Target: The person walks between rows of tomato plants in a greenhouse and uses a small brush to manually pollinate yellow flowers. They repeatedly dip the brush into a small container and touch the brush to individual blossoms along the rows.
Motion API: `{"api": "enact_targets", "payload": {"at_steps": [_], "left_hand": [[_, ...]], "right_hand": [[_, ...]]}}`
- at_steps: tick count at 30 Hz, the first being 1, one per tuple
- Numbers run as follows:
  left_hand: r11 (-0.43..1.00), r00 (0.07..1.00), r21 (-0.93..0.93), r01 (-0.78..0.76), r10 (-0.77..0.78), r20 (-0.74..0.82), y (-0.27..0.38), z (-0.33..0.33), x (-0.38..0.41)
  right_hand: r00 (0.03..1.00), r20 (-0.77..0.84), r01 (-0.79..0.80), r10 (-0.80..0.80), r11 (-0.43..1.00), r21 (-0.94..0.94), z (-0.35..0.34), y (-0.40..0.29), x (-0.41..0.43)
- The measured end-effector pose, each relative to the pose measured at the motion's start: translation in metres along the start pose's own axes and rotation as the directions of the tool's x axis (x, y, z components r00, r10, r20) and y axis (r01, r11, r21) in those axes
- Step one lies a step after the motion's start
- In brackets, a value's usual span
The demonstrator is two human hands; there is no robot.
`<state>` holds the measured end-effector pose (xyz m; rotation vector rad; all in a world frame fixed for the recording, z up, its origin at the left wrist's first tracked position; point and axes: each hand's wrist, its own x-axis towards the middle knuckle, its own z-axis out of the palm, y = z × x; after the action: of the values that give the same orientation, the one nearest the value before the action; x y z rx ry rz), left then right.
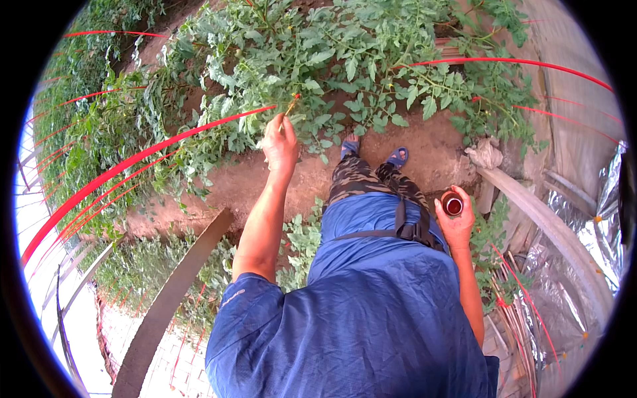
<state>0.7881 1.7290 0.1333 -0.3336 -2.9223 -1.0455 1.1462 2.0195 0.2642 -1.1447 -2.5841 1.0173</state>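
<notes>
My left hand [280, 142] reaches out among the tomato plants [298, 54] and pinches a thin stick, likely a small brush [289, 108], whose far tip is red. The tip is close to the leaves and stems; whether it touches a flower is too small to tell. Held low at my right side, my right hand [459, 224] has its thumb and fingers around a small round cup [452, 203]. Dark red liquid shows inside the cup.
Red strings [149, 151] run up from the plants on both sides. A curved concrete post [547, 214] rises at the right, another post [174, 293] at the lower left. My sandalled feet stand on the bare soil path [423, 144]. Bundled sticks [515, 328] lean near silvery film [552, 293].
</notes>
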Motion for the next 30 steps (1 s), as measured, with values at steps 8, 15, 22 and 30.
{"api": "enact_targets", "payload": {"at_steps": [8, 15, 22, 30], "left_hand": [[0.998, 0.998, 0.014, 0.061, -0.061, 0.021, 0.003, -0.002, 0.003], [0.992, 0.993, -0.077, 0.102, -0.096, 0.074, 0.019, -0.022, 0.009], [0.967, 0.993, -0.25, 0.042, -0.013, 0.119, 0.048, -0.035, -0.005], [0.976, 0.872, -0.177, -0.125, 0.193, 0.45, 0.13, -0.032, -0.042]], "right_hand": [[1.0, 0.001, 0.005, -0.005, 1.0, 0.009, 0.001, 0.0, 0.0], [0.996, -0.033, -0.082, 0.083, 0.996, 0.024, 0.004, -0.004, -0.003], [0.997, -0.067, -0.03, 0.039, 0.99, 0.139, 0.003, -0.01, 0.007], [0.976, -0.202, -0.043, 0.085, 0.978, 0.205, 0.001, 0.027, -0.006]]}}
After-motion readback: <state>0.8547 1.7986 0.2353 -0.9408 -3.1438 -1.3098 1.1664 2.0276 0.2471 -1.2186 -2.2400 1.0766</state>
